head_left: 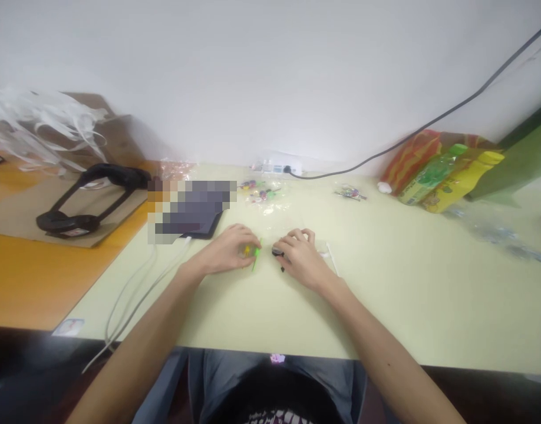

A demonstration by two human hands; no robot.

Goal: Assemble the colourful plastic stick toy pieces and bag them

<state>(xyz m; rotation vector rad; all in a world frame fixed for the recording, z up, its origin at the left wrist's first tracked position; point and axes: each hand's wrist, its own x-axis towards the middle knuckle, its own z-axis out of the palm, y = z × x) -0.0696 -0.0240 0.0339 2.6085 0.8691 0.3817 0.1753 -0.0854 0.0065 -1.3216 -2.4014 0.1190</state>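
My left hand [233,247] is closed with its fingertips around a small see-through piece with a yellow part and a thin green stick [256,254]; its exact kind is not clear. Across a short gap, my right hand [302,257] pinches a small black and grey piece [277,252] between thumb and fingers, partly hidden by them. Beside the right wrist lies a thin white stick [333,259] with something clear and white. Beyond both hands, a clear plastic bag [274,218] rests on the pale table [270,312], near several small multicoloured pieces [262,194].
A dark tablet [200,209], partly pixelated, lies at left with white cables [133,294]. Further left are a black frame-like device [93,200] and brown paper bags. Another colourful cluster [350,192], a power strip [274,167], a green-capped bottle [434,174] and a yellow bottle [462,182] stand toward the wall.
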